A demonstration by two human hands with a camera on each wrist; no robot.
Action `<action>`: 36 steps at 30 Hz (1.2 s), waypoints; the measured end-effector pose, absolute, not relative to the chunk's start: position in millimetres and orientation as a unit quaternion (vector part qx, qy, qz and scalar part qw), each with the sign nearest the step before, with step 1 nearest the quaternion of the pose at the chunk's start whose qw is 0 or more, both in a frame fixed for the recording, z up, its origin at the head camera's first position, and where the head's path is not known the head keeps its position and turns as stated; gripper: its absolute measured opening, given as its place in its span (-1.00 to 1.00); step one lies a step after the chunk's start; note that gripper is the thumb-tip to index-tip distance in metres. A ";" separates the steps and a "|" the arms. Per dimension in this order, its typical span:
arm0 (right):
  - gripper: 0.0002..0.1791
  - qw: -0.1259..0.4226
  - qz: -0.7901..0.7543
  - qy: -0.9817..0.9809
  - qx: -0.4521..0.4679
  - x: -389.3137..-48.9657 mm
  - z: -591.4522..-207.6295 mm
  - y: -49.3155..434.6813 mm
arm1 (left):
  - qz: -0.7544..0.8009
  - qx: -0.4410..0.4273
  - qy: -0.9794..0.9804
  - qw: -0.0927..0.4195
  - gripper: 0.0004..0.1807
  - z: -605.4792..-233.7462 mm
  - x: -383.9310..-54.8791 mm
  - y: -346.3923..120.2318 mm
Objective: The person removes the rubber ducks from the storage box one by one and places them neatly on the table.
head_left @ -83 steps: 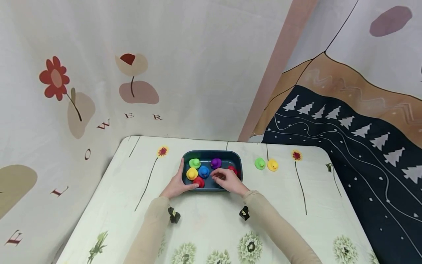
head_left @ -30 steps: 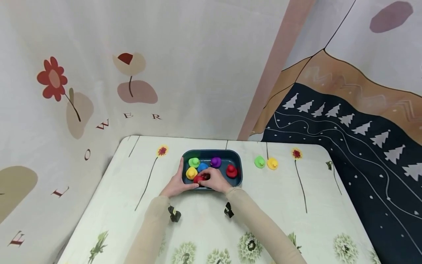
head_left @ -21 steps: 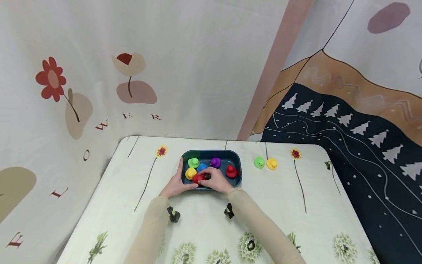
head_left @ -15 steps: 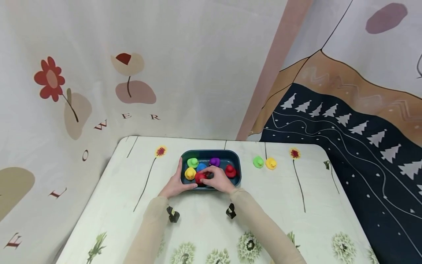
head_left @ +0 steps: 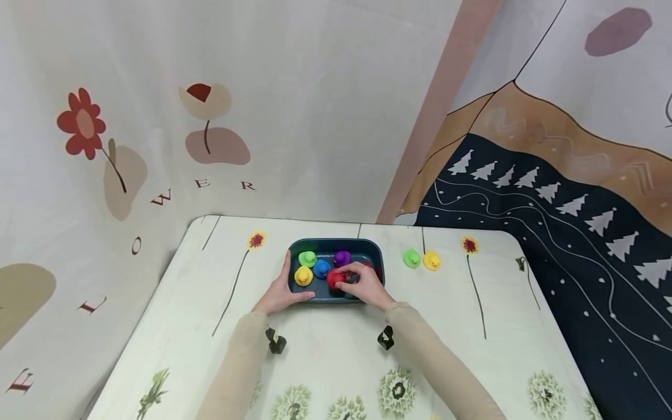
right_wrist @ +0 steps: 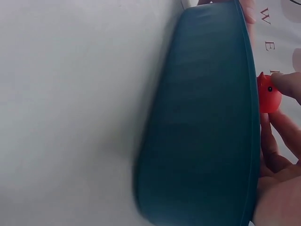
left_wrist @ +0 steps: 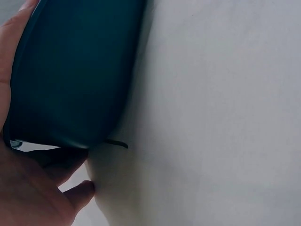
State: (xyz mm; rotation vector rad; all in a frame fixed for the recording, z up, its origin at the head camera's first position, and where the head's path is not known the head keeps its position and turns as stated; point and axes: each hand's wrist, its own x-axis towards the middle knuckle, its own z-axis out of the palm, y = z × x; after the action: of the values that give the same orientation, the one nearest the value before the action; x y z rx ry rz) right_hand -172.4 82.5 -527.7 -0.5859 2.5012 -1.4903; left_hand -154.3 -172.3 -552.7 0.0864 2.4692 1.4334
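My left hand (head_left: 277,293) grips the left end of a dark teal tray (head_left: 321,290), with the thumb along the front rim and the other fingers around the left side. Over the tray, my right hand (head_left: 366,287) pinches a red rubber duck (head_left: 335,280) between thumb and fingers. In the right wrist view that red duck (right_wrist: 269,96) shows above the tray's rim. Inside the tray sit a green duck (head_left: 307,259), a yellow duck (head_left: 303,276), a blue duck (head_left: 322,269) and a purple duck (head_left: 342,258). A second red duck (head_left: 370,266) is mostly hidden behind my right hand.
To the right of the tray, another green duck (head_left: 412,258) and another yellow duck (head_left: 432,261) sit side by side on the flower-patterned tablecloth (head_left: 336,344). Behind the table hangs a printed curtain (head_left: 315,116).
My right hand reached left to the red duck at the tray's front left, took hold of it and carried it right, away from the yellow duck. The left hand stays on the tray.
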 end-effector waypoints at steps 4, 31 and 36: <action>-0.73 0.077 -0.507 0.836 -0.196 -168.4 -528.1 89.8 | 0.498 0.032 0.855 0.140 0.35 -552.3 -154.6 -171.8; -0.75 0.056 -0.477 0.842 -0.245 -162.5 -500.6 149.1 | 0.496 0.049 0.856 0.138 0.39 -551.8 -154.1 -175.5; -0.74 0.060 -0.479 0.845 -0.229 -162.2 -494.9 166.8 | 0.494 0.048 0.857 0.140 0.37 -553.4 -153.5 -173.8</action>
State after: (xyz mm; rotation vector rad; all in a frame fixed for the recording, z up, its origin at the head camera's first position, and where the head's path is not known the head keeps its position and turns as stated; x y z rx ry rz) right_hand -162.2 166.8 -494.9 -0.6940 2.5587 -1.4513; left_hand -153.5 -173.8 -553.4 0.1390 2.4758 1.4278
